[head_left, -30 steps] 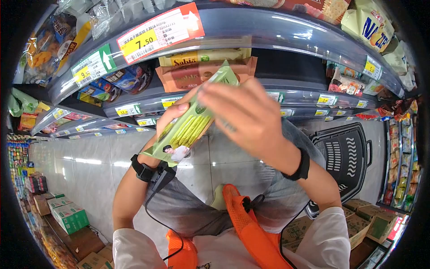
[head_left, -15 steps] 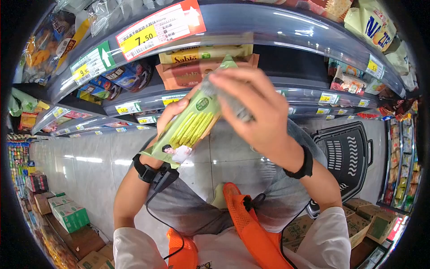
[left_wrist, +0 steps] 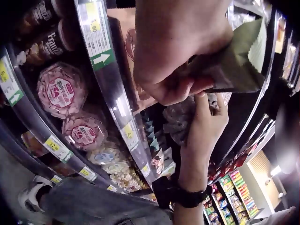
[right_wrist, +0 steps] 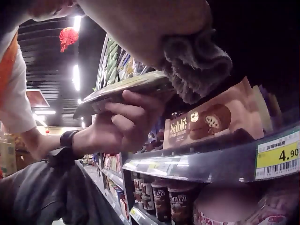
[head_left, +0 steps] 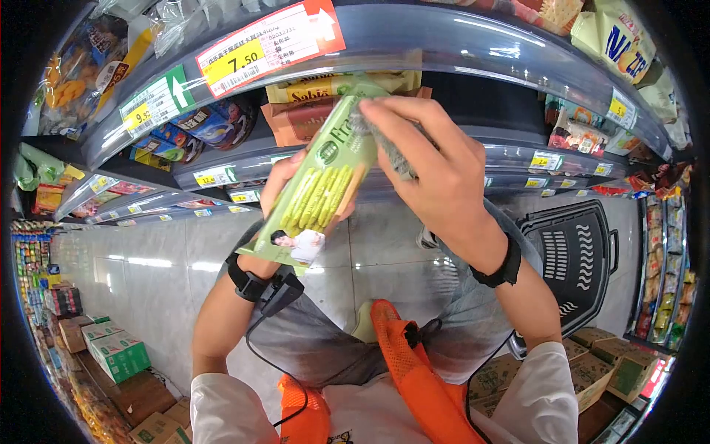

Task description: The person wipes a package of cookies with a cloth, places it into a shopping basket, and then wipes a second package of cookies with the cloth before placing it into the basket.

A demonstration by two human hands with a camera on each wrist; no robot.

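Observation:
My left hand grips a slim green snack packet from behind, holding it tilted in front of the shelf. Green stick-shaped snacks and a small portrait are printed on its front. A grey cloth is bunched in my right hand, whose fingers press it against the packet's upper part. In the right wrist view, the cloth hangs under the right hand, at the packet's far end. The left wrist view shows the packet's dark underside and the left fingers curled on it.
Behind the packet, Sablé packets lie on a shelf under a clear price rail. A black shopping basket stands on the floor at right. Cardboard boxes are at lower left. Round pink tubs fill a lower shelf.
The right hand has shifted to the right and rubs the cloth over the packet's upper part. The packet has moved slightly right, and more of its lettering shows.

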